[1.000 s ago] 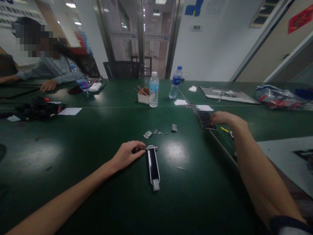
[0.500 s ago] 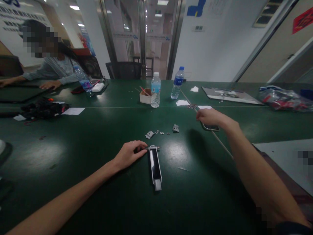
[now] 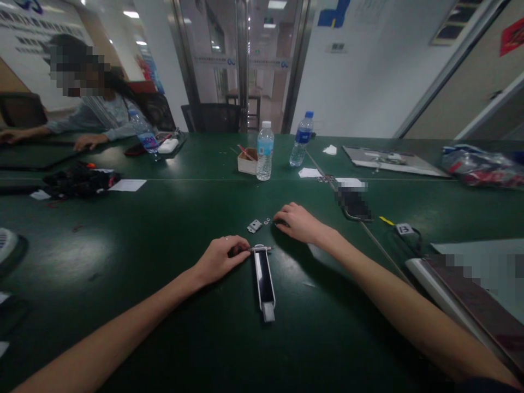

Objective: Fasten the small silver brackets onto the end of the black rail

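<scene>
A long white-framed piece with a dark glossy face (image 3: 265, 281) lies on the green table (image 3: 172, 338), its pale end towards me. Across its far end runs a thin metal rod (image 3: 266, 249). My left hand (image 3: 223, 261) pinches the rod's left end between thumb and fingers. Farther right, my right hand (image 3: 298, 222) rests low over the table with fingers curled together; whatever they hold is hidden. Just left of those fingertips lie small metal rings (image 3: 267, 221) and a grey metal bracket (image 3: 254, 226).
Beyond stand a small box (image 3: 246, 164), a clear bottle (image 3: 265, 153) and a blue-capped bottle (image 3: 302, 139). A phone (image 3: 355, 203) lies right, near a labelled cable (image 3: 405, 229). Black cables (image 3: 73, 181) lie left. Another person (image 3: 98, 114) sits at the far left.
My right hand has come back from the phone area, moving left and nearer to the small metal parts. My left hand keeps its pinch on the rod. The view has shifted slightly.
</scene>
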A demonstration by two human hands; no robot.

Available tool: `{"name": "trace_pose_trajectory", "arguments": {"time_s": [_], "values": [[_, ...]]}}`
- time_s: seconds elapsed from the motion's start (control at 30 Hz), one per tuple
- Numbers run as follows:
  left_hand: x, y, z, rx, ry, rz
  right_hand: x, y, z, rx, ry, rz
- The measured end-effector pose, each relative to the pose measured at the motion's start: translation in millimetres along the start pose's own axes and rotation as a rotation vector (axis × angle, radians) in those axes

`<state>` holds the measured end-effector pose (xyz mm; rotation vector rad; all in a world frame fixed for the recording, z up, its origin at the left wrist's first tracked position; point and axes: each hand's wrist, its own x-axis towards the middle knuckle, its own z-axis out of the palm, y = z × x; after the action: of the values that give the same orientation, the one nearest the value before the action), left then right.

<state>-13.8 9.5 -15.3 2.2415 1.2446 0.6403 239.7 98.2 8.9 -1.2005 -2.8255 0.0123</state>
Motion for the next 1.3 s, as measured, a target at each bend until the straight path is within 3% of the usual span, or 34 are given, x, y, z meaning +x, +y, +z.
{"name": "trace_pose_trajectory", "arguments": {"time_s": [0.4, 0.57, 0.73, 0.9, 1.03, 1.3], "values": [[0.6, 4.9, -1.8, 0.002, -0.009, -0.007, 1.9, -17.1, 5.6, 0.016, -0.008, 0.104], [0.3, 3.6, -1.3, -0.002, 0.008, 0.012, -1.1, -27.3, 0.2, 0.095, 0.048, 0.023], [-1.7, 6.5, -2.5, 0.011, 0.108, 0.050, -7.3, -50.2, -11.2, 0.350, 0.124, -0.080], [-3.9, 8.9, -4.5, -0.038, 0.142, 0.181, -11.2, -70.0, -12.5, 0.533, 0.108, -0.170], [-4.7, 8.6, -4.3, -0.064, 0.169, 0.261, -10.2, -72.8, -7.7, 0.596, 0.127, -0.174], [-6.2, 8.2, -3.2, -0.039, 0.232, 0.231, -11.0, -75.9, -14.6, 0.694, 0.078, -0.110]]}}
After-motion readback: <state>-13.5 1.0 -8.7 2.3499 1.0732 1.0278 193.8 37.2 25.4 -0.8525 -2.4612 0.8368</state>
